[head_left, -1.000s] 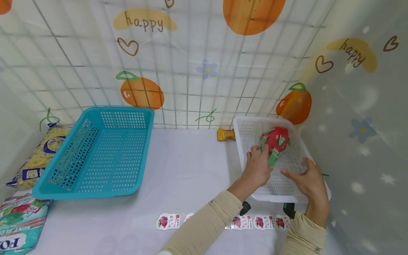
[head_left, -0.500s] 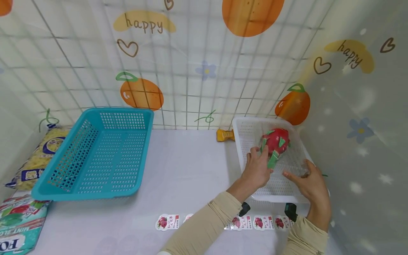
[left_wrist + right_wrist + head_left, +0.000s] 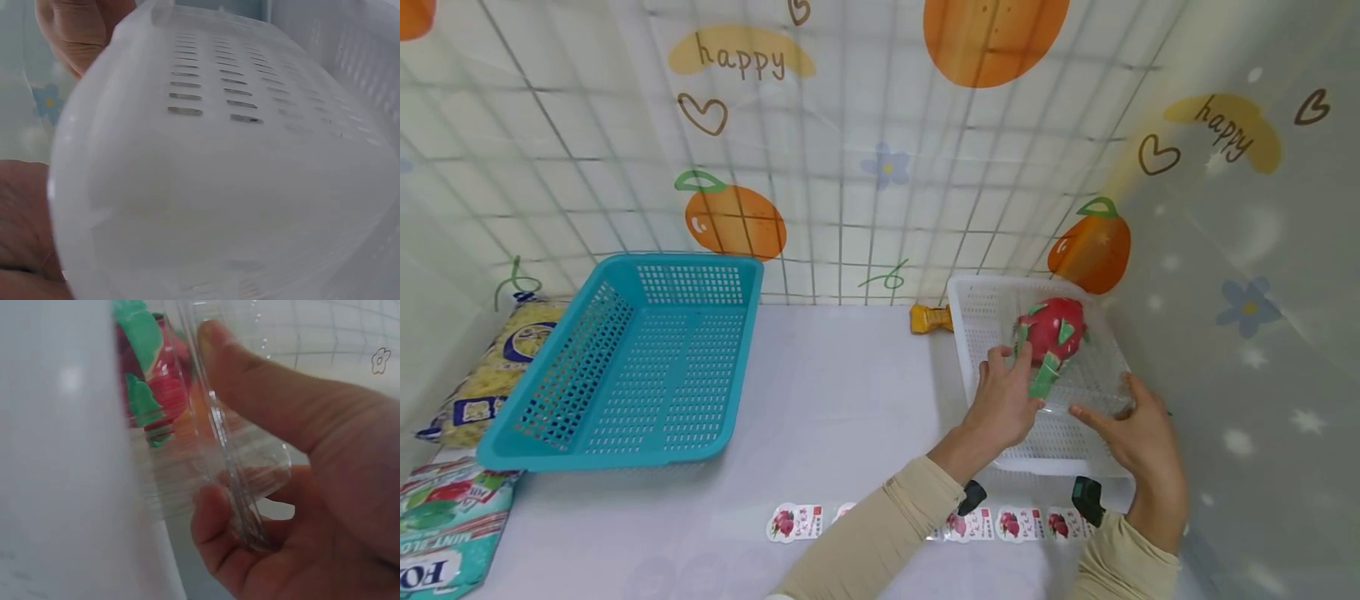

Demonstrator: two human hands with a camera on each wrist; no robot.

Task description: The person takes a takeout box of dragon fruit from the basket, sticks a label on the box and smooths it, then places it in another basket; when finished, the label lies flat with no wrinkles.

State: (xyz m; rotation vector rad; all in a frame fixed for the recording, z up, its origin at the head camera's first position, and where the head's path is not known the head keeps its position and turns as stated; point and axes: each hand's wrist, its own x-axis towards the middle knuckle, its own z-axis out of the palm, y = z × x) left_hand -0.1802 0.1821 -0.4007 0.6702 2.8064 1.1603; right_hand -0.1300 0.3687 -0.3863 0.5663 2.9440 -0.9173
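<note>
Sitting at about 3 o'clock on the pale table [image 3: 835, 392] is a white perforated basket [image 3: 992, 317], and inside it lies a clear plastic clamshell box [image 3: 1093, 379] holding a dragon fruit [image 3: 1051, 327]. Well apart at 9 o'clock stands a turquoise slotted basket [image 3: 625, 358], tilted up at its far edge, with nothing visible in it. A strip of fruit stickers [image 3: 1000, 523] lies along the table's near edge at 6 o'clock, and snack bags [image 3: 490, 367] rest at the far left.

The left hand [image 3: 1003, 400] reaches into the white basket, its fingers curled around the green tail end of the fruit through the clear box. The right hand [image 3: 1138, 437] is at the box's near right corner; the right wrist view shows the thumb [image 3: 262, 387] pressed on top of the clear rim and a fingertip [image 3: 212, 519] underneath, pinching it.

The dragon fruit is bright pinkish red with flat green scales and one longer green tip pointing toward the left hand at 7 o'clock. It sits toward the far right part of the white basket, seen through the glossy transparent plastic.
</note>
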